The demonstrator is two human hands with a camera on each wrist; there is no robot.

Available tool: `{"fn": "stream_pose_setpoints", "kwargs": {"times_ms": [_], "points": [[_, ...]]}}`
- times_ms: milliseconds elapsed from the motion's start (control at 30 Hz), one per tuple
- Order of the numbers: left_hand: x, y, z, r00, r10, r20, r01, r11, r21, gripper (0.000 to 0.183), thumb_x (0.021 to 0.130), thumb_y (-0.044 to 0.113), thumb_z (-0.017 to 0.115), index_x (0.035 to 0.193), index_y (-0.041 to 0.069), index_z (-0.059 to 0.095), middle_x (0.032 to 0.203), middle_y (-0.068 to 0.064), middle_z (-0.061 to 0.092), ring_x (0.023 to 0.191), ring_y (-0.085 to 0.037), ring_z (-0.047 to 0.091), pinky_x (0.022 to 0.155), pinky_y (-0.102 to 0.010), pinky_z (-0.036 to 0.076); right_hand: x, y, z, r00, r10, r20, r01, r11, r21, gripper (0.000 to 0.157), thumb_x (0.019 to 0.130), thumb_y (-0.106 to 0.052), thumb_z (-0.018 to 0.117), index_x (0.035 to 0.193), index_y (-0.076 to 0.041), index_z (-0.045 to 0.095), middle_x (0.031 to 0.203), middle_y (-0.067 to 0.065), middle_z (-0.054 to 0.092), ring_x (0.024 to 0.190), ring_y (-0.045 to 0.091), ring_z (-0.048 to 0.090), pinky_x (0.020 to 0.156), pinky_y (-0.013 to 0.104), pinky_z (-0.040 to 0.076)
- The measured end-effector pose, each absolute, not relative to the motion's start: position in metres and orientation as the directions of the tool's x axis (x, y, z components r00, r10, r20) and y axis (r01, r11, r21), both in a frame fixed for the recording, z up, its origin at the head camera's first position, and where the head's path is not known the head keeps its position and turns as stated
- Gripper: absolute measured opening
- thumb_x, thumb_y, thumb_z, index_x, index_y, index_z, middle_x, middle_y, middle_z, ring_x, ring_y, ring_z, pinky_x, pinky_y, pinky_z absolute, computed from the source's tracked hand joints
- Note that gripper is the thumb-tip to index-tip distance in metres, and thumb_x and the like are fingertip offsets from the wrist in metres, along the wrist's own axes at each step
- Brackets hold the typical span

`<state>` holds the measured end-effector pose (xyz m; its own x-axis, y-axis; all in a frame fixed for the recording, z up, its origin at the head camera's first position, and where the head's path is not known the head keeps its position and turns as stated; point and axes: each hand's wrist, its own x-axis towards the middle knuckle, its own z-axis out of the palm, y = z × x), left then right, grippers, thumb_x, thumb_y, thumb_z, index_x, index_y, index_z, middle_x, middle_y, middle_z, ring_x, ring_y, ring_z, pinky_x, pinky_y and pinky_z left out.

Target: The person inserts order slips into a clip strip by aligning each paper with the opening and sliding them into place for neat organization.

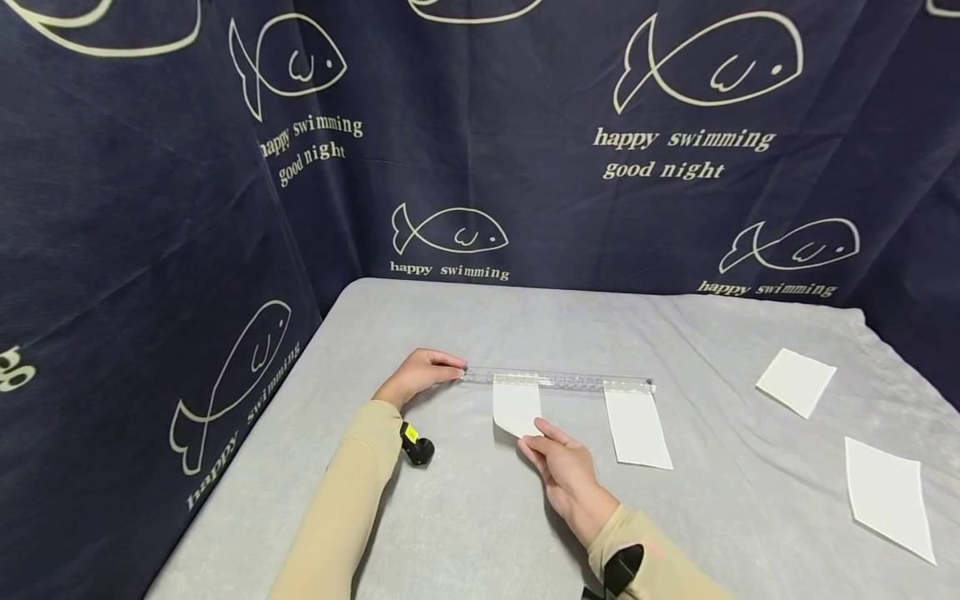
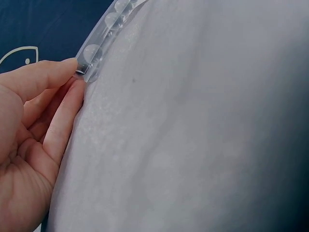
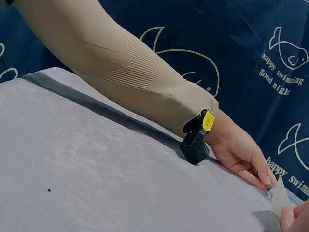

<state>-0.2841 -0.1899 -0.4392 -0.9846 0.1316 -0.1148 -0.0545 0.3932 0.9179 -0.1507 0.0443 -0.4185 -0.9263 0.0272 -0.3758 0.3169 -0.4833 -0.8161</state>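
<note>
A long clear plastic ticket rail [image 1: 570,381] lies across the table, with clear round balls showing inside it in the left wrist view. My left hand [image 1: 423,372] pinches its dark left end between thumb and fingers. One white paper slip [image 1: 516,402] has its top edge in the rail, left of the middle. The slip's lower right corner is lifted and bent, pinched by my right hand [image 1: 564,468]. Toward the rail's right end, a second white slip [image 1: 641,427] has its top edge at the rail and lies flat. The right wrist view shows only some right fingertips.
Two loose white slips lie farther right, one toward the back [image 1: 797,382] and one nearer the front edge [image 1: 891,497]. A grey cloth covers the table [image 1: 450,533]. Dark blue fish-print curtains [image 1: 555,100] stand behind and at the left.
</note>
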Motion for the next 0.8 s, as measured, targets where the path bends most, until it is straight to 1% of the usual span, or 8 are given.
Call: {"fn": "stream_pose_setpoints", "kwargs": {"times_ms": [333, 567, 800], "points": [[-0.2857, -0.1891, -0.4397, -0.985, 0.128, -0.118, -0.059, 0.393, 0.918, 0.020, 0.078, 0.017, 0.076, 0.097, 0.013, 0.075, 0.105, 0.000, 0.068, 0.101, -0.013, 0.058, 0.085, -0.029, 0.045, -0.1508, 0.0476, -0.4176, -0.920, 0.021, -0.392, 0.332, -0.492, -0.805, 0.052, 0.083, 0.020, 0.047, 0.134, 0.018, 0.034, 0.138, 0.032, 0.030, 0.074, 0.010, 0.063, 0.081, 0.023, 0.049], [-0.2833, -0.1901, -0.4379, -0.986, 0.123, -0.109, -0.053, 0.390, 0.919, 0.020, 0.078, 0.016, 0.076, 0.097, 0.012, 0.075, 0.104, -0.001, 0.068, 0.102, -0.014, 0.058, 0.088, -0.031, 0.044, -0.1512, 0.0426, -0.4165, -0.928, 0.008, -0.373, 0.321, -0.492, -0.809, 0.052, 0.083, 0.021, 0.045, 0.133, 0.019, 0.033, 0.137, 0.033, 0.031, 0.078, 0.012, 0.063, 0.081, 0.024, 0.049], [-0.2818, -0.1883, -0.4354, -0.987, 0.130, -0.098, -0.041, 0.388, 0.921, 0.020, 0.078, 0.016, 0.076, 0.098, 0.010, 0.075, 0.105, -0.003, 0.068, 0.102, -0.014, 0.058, 0.087, -0.030, 0.045, -0.1537, 0.0438, -0.4187, -0.932, 0.029, -0.362, 0.308, -0.465, -0.830, 0.049, 0.083, 0.019, 0.046, 0.131, 0.021, 0.035, 0.137, 0.032, 0.034, 0.074, 0.008, 0.063, 0.079, 0.023, 0.050]]}}
